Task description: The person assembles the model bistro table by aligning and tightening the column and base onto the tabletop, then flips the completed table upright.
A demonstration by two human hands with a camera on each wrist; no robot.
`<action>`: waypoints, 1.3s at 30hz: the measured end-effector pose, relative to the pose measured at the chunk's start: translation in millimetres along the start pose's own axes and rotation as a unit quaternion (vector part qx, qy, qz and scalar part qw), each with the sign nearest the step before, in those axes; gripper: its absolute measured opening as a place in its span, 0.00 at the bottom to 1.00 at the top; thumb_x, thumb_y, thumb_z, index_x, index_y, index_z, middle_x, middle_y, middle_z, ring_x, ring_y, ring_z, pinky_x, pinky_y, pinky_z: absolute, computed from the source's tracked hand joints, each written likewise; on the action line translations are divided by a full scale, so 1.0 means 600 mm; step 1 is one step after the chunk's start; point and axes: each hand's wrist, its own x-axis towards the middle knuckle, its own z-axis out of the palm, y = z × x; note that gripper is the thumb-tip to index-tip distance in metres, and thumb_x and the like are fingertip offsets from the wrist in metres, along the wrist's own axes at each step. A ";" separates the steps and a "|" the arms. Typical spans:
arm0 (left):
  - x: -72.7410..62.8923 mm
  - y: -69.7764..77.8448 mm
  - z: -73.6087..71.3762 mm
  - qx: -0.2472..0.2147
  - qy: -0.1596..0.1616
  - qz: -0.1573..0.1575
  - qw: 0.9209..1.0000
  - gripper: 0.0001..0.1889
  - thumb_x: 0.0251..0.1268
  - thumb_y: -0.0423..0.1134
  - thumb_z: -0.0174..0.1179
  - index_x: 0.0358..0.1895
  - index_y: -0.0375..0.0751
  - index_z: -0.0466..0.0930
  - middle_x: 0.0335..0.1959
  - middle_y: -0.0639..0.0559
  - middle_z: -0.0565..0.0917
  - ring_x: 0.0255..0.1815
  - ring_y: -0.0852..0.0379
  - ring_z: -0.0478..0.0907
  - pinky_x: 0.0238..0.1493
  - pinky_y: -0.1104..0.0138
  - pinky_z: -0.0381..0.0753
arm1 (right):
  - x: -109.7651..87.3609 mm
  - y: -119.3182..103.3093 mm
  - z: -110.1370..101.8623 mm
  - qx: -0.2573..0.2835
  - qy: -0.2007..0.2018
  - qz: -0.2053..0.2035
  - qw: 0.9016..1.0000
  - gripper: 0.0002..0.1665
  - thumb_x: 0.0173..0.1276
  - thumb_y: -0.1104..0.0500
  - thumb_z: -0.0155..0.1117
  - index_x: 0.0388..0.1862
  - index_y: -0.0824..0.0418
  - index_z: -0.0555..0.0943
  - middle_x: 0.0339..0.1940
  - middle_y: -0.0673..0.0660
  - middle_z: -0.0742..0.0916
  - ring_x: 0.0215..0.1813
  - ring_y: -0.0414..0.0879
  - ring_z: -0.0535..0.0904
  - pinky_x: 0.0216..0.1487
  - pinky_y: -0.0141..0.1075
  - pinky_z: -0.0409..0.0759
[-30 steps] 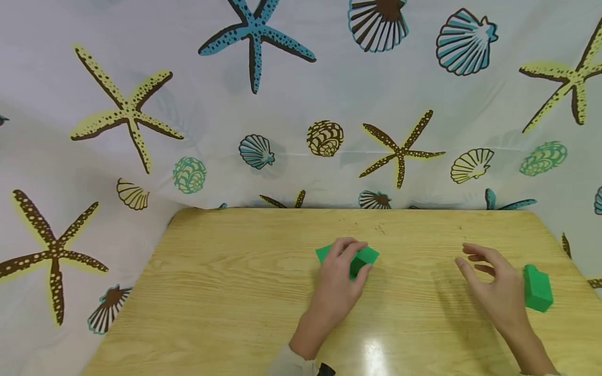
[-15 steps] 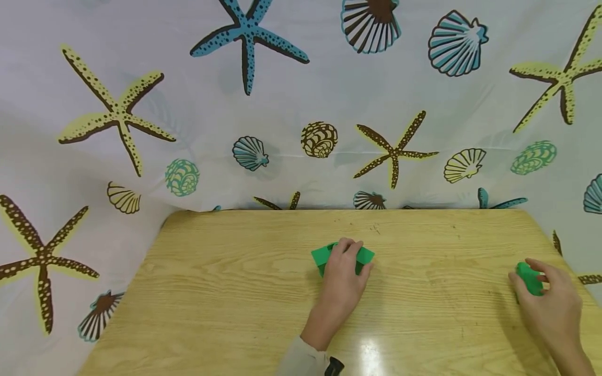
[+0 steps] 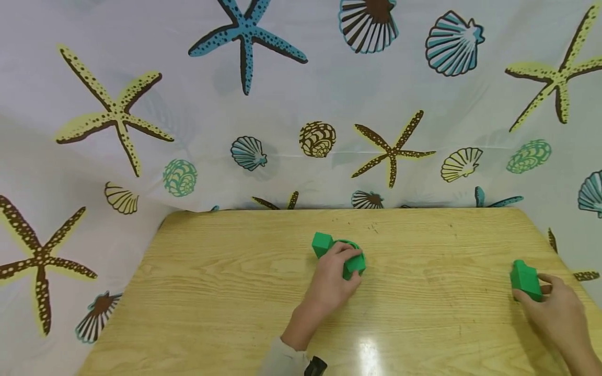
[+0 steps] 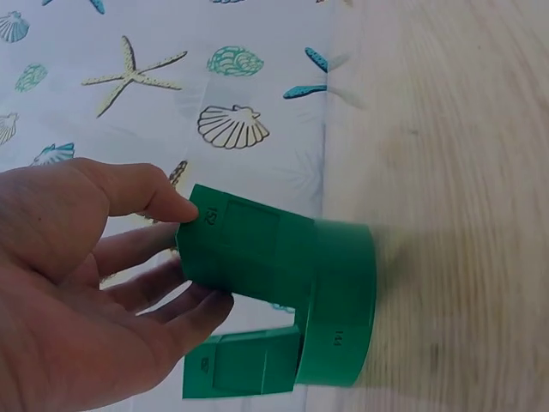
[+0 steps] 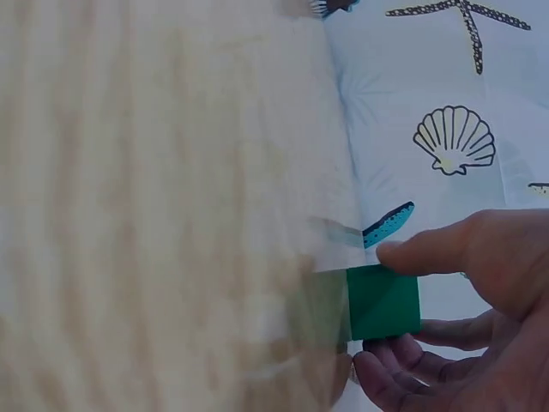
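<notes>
Near the middle of the table, my left hand (image 3: 329,279) pinches an upright green block (image 4: 249,240) marked 152, thumb on one side and fingers on the other. This block stands on a round green base (image 4: 339,305) marked 144. A second green block (image 3: 322,243) rises from the same base, apart from the hand. At the right, my right hand (image 3: 559,308) grips another green block (image 3: 525,282) between thumb and fingers. That block has a small rounded knob at its far end and rests on or just above the tabletop; I cannot tell which.
The wooden table (image 3: 211,292) has a light wood grain. A white cloth (image 3: 282,104) printed with starfish and shells hangs behind it and along both sides. A bright reflection lies on the table near its front.
My right hand has moved right, from beside the loose block to gripping it. My left hand has turned the green piece on its round base, which now shows more plainly.
</notes>
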 end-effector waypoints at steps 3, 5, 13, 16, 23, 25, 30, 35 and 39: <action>-0.006 -0.007 -0.016 -0.016 -0.020 -0.003 1.000 0.20 0.63 0.23 0.63 0.60 0.33 0.84 0.61 0.41 0.80 0.66 0.41 0.76 0.62 0.53 0.81 | 0.002 0.004 -0.005 -0.002 -0.038 0.024 0.999 0.42 0.72 0.54 0.64 0.67 0.87 0.61 0.52 0.86 0.75 0.46 0.77 0.78 0.40 0.60 0.81; -0.010 -0.011 -0.025 -0.019 -0.031 -0.007 0.999 0.21 0.64 0.23 0.61 0.60 0.34 0.84 0.62 0.42 0.80 0.68 0.41 0.74 0.63 0.52 0.80 | 0.003 0.004 -0.006 -0.001 -0.038 0.030 0.999 0.40 0.72 0.55 0.60 0.66 0.87 0.61 0.52 0.85 0.74 0.47 0.76 0.77 0.41 0.59 0.81; -0.019 -0.031 -0.050 -0.038 -0.044 -0.014 0.998 0.20 0.67 0.22 0.57 0.60 0.37 0.85 0.64 0.41 0.74 0.67 0.40 0.73 0.60 0.52 0.81 | 0.001 -0.027 -0.001 0.017 -0.010 0.014 1.000 0.35 0.76 0.55 0.53 0.67 0.84 0.66 0.56 0.84 0.73 0.51 0.78 0.77 0.42 0.61 0.81; -0.017 -0.032 -0.050 -0.046 -0.043 -0.026 0.998 0.17 0.68 0.27 0.64 0.58 0.38 0.85 0.62 0.40 0.73 0.62 0.40 0.75 0.58 0.51 0.81 | 0.003 -0.039 0.002 0.034 0.011 -0.027 0.999 0.33 0.75 0.56 0.55 0.65 0.84 0.68 0.56 0.85 0.73 0.51 0.80 0.77 0.42 0.63 0.82; -0.015 -0.036 -0.045 -0.071 -0.019 -0.040 0.996 0.14 0.65 0.31 0.70 0.53 0.37 0.87 0.58 0.39 0.73 0.56 0.41 0.77 0.57 0.49 0.82 | 0.007 -0.077 0.011 0.072 0.017 -0.112 0.991 0.31 0.74 0.55 0.62 0.62 0.82 0.73 0.57 0.83 0.74 0.52 0.80 0.77 0.44 0.64 0.84; -0.016 -0.040 -0.046 -0.068 -0.016 -0.038 0.997 0.14 0.65 0.30 0.69 0.53 0.38 0.87 0.57 0.40 0.74 0.54 0.43 0.76 0.55 0.50 0.82 | 0.006 -0.090 0.017 0.082 0.015 -0.135 0.987 0.30 0.73 0.56 0.64 0.61 0.80 0.75 0.56 0.82 0.76 0.52 0.78 0.78 0.44 0.63 0.85; -0.018 -0.048 -0.049 -0.068 -0.004 -0.029 0.997 0.14 0.63 0.26 0.63 0.52 0.38 0.87 0.57 0.42 0.74 0.52 0.46 0.74 0.51 0.50 0.81 | 0.003 -0.126 0.033 0.113 0.011 -0.161 0.980 0.28 0.72 0.55 0.66 0.61 0.76 0.77 0.55 0.77 0.79 0.53 0.73 0.80 0.44 0.55 0.87; -0.016 -0.052 -0.047 -0.088 0.005 -0.023 0.996 0.16 0.61 0.23 0.58 0.49 0.37 0.87 0.59 0.41 0.74 0.58 0.42 0.75 0.55 0.45 0.81 | -0.001 -0.156 0.048 0.176 0.033 -0.192 0.965 0.27 0.73 0.57 0.68 0.62 0.74 0.77 0.55 0.73 0.81 0.54 0.70 0.81 0.41 0.19 0.81; -0.016 -0.054 -0.041 -0.098 0.024 -0.027 0.995 0.13 0.63 0.24 0.60 0.47 0.38 0.88 0.59 0.43 0.76 0.61 0.42 0.75 0.59 0.44 0.81 | -0.003 -0.176 0.057 0.216 0.053 -0.214 0.951 0.25 0.71 0.59 0.71 0.61 0.72 0.79 0.54 0.70 0.84 0.53 0.66 0.82 0.42 0.11 0.73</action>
